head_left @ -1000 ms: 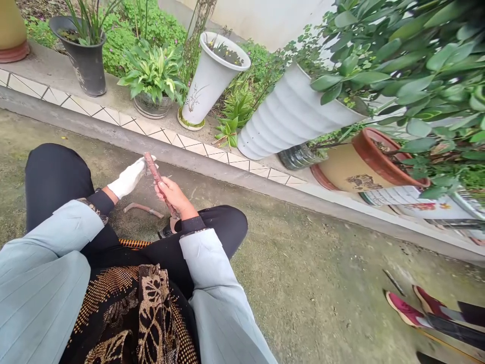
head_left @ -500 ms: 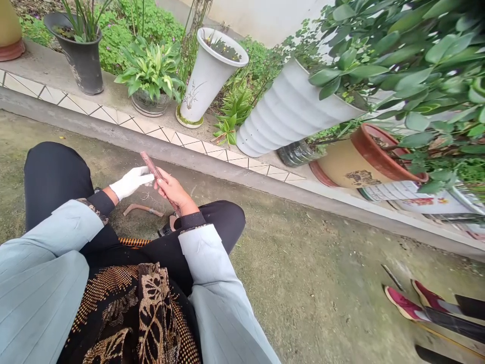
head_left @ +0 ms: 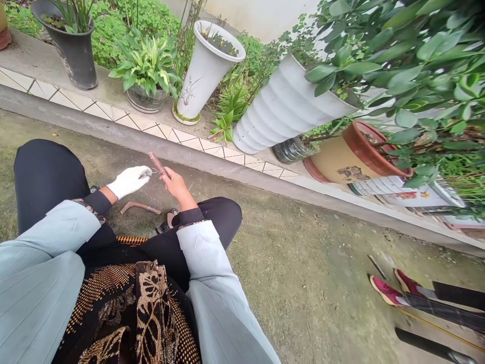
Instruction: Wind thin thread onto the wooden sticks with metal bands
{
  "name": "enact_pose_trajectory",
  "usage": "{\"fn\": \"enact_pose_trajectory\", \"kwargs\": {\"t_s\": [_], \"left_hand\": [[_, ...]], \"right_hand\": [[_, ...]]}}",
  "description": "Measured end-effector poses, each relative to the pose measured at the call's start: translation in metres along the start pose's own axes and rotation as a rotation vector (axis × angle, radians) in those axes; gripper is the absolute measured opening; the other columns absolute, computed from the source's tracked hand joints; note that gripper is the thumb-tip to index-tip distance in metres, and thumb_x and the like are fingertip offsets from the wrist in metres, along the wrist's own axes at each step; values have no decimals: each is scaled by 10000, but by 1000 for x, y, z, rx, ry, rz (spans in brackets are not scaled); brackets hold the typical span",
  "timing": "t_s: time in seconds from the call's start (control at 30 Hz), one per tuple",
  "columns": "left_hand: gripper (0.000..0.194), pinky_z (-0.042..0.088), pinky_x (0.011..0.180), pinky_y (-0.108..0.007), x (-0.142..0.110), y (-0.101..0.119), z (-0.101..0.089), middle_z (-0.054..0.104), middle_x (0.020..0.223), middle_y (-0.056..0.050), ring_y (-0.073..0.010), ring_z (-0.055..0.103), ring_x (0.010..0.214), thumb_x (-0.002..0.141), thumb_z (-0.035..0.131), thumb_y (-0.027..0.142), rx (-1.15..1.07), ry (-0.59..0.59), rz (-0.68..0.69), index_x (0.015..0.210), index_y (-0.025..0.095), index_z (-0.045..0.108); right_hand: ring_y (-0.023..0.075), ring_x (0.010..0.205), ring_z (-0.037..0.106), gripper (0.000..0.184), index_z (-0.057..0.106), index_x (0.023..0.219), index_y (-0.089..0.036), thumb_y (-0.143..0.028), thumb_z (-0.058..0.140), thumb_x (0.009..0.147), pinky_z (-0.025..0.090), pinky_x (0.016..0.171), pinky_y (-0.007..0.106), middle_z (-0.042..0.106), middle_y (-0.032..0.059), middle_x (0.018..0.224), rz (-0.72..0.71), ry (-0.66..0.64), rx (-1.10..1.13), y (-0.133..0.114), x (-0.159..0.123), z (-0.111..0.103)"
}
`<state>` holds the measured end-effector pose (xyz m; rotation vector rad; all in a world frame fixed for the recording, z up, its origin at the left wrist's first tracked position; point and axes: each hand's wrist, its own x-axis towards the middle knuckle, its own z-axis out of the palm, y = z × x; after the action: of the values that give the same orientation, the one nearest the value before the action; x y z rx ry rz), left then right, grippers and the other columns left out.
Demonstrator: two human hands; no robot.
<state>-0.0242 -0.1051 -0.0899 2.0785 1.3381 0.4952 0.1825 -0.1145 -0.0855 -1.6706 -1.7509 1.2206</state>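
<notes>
Brown stick (head_left: 156,163) in right hand (head_left: 175,184)

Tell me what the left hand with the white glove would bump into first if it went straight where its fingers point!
Probably the brown stick held in the right hand, just ahead of the left hand, though depth is hard to judge.

Both arms (head_left: 56,227) reach forward, slanting inward. The white-gloved left hand (head_left: 130,182) has its fingers (head_left: 145,170) bent inward above a bare strip of wrist (head_left: 108,194); the bare right hand (head_left: 176,185), near but apart, curls in a grip. The knees (head_left: 47,164) spread wide.
</notes>
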Motion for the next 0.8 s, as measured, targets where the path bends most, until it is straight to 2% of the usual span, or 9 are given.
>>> {"fn": "enact_pose_trajectory", "kwargs": {"t_s": [0.1, 0.2, 0.3, 0.37, 0.47, 0.53, 0.63, 0.8], "left_hand": [[387, 456, 822, -323, 0, 0, 0, 705, 1077, -94, -246, 649, 926, 875, 478, 332, 79, 31, 5, 1201, 185, 627], [411, 451, 846, -315, 2, -4, -3, 694, 1097, -91, -239, 640, 957, 899, 479, 341, 165, 75, 113, 1259, 203, 621], [385, 439, 852, -307, 5, -10, -6, 690, 1033, -92, -243, 630, 983, 917, 487, 384, 297, 28, 236, 1210, 226, 681], [379, 438, 819, -298, 7, -14, -8, 689, 958, -87, -234, 637, 932, 912, 506, 410, 354, -32, 251, 1178, 235, 710], [357, 438, 820, -295, 8, -18, -8, 699, 962, -77, -231, 639, 935, 897, 533, 412, 354, -68, 260, 1144, 251, 735], [337, 435, 860, -301, 8, -19, -7, 708, 988, -71, -237, 633, 985, 891, 540, 401, 337, -68, 282, 1113, 254, 747], [319, 430, 876, -303, 6, -17, -6, 710, 980, -71, -235, 630, 995, 890, 536, 400, 309, -74, 333, 1058, 247, 760], [278, 414, 746, -294, 3, -10, -5, 643, 808, -71, -217, 622, 805, 859, 546, 399, 246, -154, 365, 867, 221, 760]], "right_hand": [[107, 605, 515, 295, 589, 1119, -200, -233, 395, 899, 447, 643, 260, 653, 14, 902, 7, -57, -129, 1, -1, 0], [107, 672, 545, 305, 563, 1156, -184, -219, 387, 910, 438, 674, 247, 657, 26, 923, -27, -173, -142, -1, -4, 1], [100, 656, 524, 280, 593, 1084, -164, -211, 382, 906, 417, 659, 235, 647, 21, 878, -59, -280, -136, -3, -6, 0], [103, 639, 502, 261, 622, 1002, -155, -233, 391, 907, 401, 644, 236, 628, 13, 806, -55, -310, -164, -3, -7, 0], [116, 672, 511, 304, 651, 1011, -158, -359, 442, 920, 393, 660, 245, 628, 13, 796, -73, -348, -195, -3, -8, 0], [134, 729, 539, 371, 667, 1057, -172, -465, 505, 896, 393, 683, 252, 653, 24, 848, -66, -329, -231, -3, -10, 0], [169, 792, 579, 422, 698, 1072, -222, -557, 559, 855, 390, 698, 270, 692, 36, 904, -50, -232, -338, -5, -13, 4], [222, 860, 625, 407, 735, 1064, -307, -593, 504, 888, 396, 692, 300, 734, 59, 982, -50, -191, -555, -8, -19, 13]]}}
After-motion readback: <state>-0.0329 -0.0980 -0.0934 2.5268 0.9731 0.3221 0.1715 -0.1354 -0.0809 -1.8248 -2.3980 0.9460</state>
